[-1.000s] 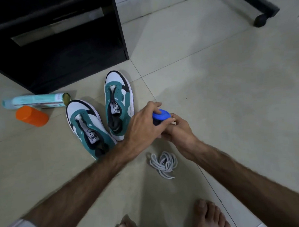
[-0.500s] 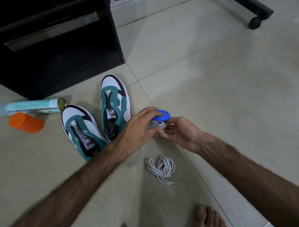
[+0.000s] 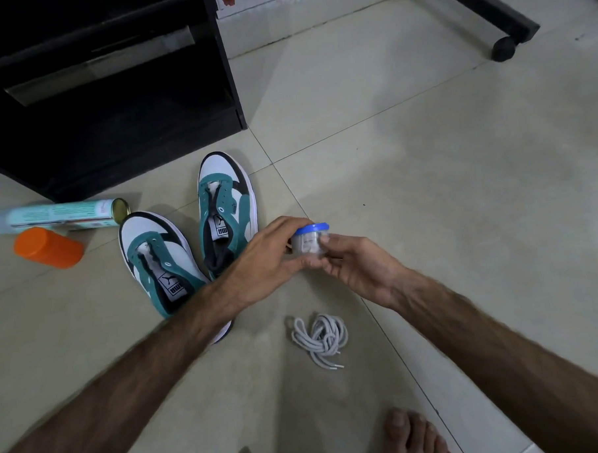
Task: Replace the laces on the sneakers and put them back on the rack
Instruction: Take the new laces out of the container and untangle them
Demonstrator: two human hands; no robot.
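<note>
Both hands meeting over the tiled floor [image 3: 424, 152], sharing a small clear jar [image 3: 308, 244] with a blue lid [image 3: 312, 228]. Left hand [image 3: 268, 258] curled round the jar's near side, fingers wrapped up to the lid rim. Right hand [image 3: 354, 265] cupping the jar from the other side, thumb and fingertips pinching its wall. Something pale coiled inside the jar, possibly laces, too blurred to be sure.

Two green-and-white sneakers [image 3: 188, 241] side by side on the floor just left of the hands, toes pointing toward the black rack [image 3: 107, 97], eyelets bare, tongues showing; left forearm crossing over the heel of the nearer one. Loose bundle of grey laces [image 3: 321, 338] lying on the floor below the hands, apart from both shoes. Spray can [image 3: 54, 216] lying on its side near the rack's base, orange cap [image 3: 48, 248] just beside it. Bare toes [image 3: 413, 437] at the bottom edge.
</note>
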